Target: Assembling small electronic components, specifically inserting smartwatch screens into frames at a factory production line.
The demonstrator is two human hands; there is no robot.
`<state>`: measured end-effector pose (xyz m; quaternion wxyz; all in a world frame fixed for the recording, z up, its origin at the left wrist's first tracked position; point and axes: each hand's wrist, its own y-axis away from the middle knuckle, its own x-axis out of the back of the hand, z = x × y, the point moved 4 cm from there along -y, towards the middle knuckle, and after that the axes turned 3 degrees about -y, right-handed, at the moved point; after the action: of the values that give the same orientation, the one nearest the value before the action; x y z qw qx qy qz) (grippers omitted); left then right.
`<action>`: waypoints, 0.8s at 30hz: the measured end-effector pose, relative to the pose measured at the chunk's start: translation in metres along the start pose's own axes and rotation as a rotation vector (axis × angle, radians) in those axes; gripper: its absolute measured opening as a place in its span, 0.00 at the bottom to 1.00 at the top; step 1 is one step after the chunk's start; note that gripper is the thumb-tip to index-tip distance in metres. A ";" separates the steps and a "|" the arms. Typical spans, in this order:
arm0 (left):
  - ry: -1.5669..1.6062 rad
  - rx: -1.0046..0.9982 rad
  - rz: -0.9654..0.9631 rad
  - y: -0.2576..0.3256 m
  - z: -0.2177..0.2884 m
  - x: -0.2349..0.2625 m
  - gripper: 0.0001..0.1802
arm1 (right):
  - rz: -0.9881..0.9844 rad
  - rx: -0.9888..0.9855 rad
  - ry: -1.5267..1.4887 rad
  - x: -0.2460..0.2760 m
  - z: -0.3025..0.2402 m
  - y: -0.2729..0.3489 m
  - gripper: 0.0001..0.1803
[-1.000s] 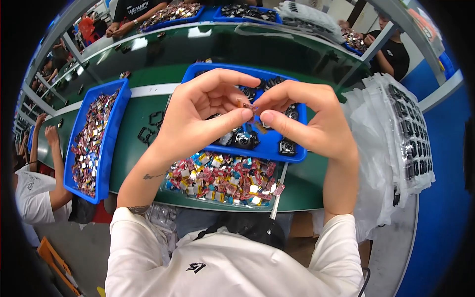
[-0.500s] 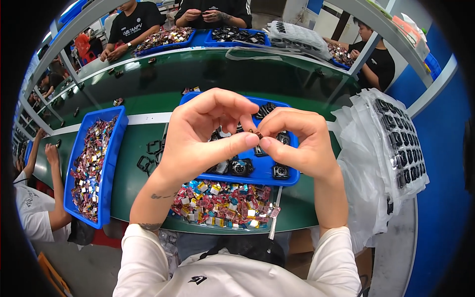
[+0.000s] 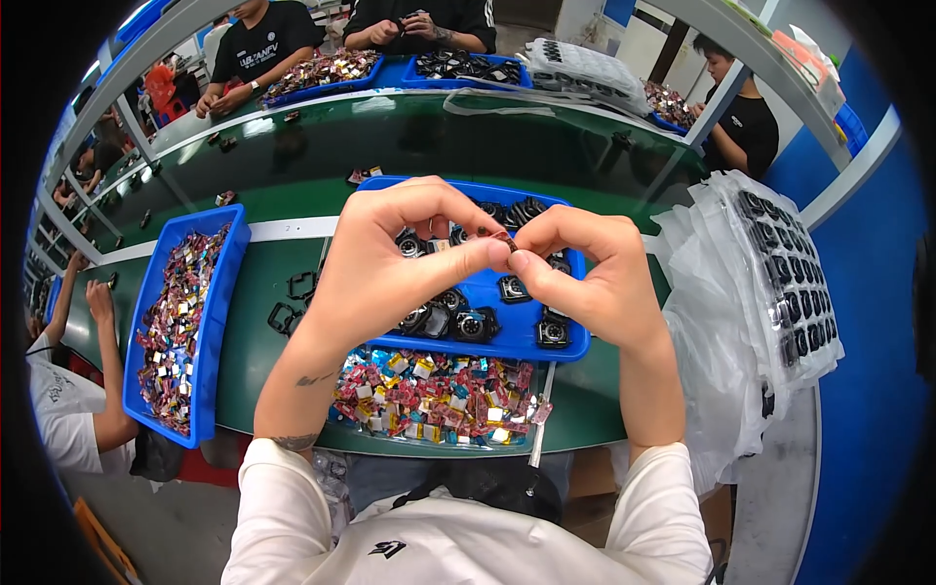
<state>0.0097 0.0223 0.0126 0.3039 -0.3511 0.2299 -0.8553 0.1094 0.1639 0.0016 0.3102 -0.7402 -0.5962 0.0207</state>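
Note:
Over the blue tray (image 3: 575, 343), my left hand (image 3: 395, 258) and my right hand (image 3: 590, 268) meet fingertip to fingertip. Both are closed in a pinch on one small dark reddish part (image 3: 506, 240), mostly covered by the fingers; its exact kind cannot be made out. Black watch cases (image 3: 475, 325) lie in the tray beneath, some partly hidden by my hands. Nearer to me, below my wrists, sits a heap of small pink circuit boards with silver, yellow and blue pieces (image 3: 439, 400).
A long blue bin (image 3: 219, 322) of similar boards stands left. Black frames (image 3: 285, 317) lie beside my left wrist. Stacked clear blister trays (image 3: 790, 273) holding black parts rise at right. Beyond the green belt (image 3: 409, 136), co-workers sit at blue trays; another person's arm (image 3: 112, 361) is far left.
Both hands have risen slightly, and the pinched part has turned a little between the fingertips. Small pieces on the green belt have shifted left.

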 end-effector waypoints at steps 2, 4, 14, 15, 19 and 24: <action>0.243 0.139 0.040 0.001 -0.010 -0.003 0.07 | -0.017 -0.046 -0.060 0.001 0.003 0.000 0.07; 0.282 0.142 0.065 0.000 -0.010 -0.003 0.07 | -0.060 -0.187 -0.419 0.002 0.008 -0.004 0.09; 0.077 0.064 0.027 0.001 -0.005 -0.007 0.08 | -0.017 -0.168 -0.347 0.001 0.016 -0.005 0.08; -0.008 0.008 0.021 0.000 -0.005 -0.009 0.10 | -0.021 -0.191 -0.303 0.002 0.018 -0.005 0.09; -0.117 -0.025 0.007 -0.001 -0.005 -0.006 0.13 | 0.016 -0.150 -0.204 0.000 0.016 -0.006 0.08; 0.079 0.089 0.010 0.001 -0.011 -0.013 0.10 | 0.091 -0.050 -0.368 0.000 0.012 -0.006 0.07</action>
<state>0.0097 0.0327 -0.0007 0.3142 -0.3018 0.2053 -0.8764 0.0999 0.1698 -0.0049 0.1763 -0.7575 -0.6092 0.1550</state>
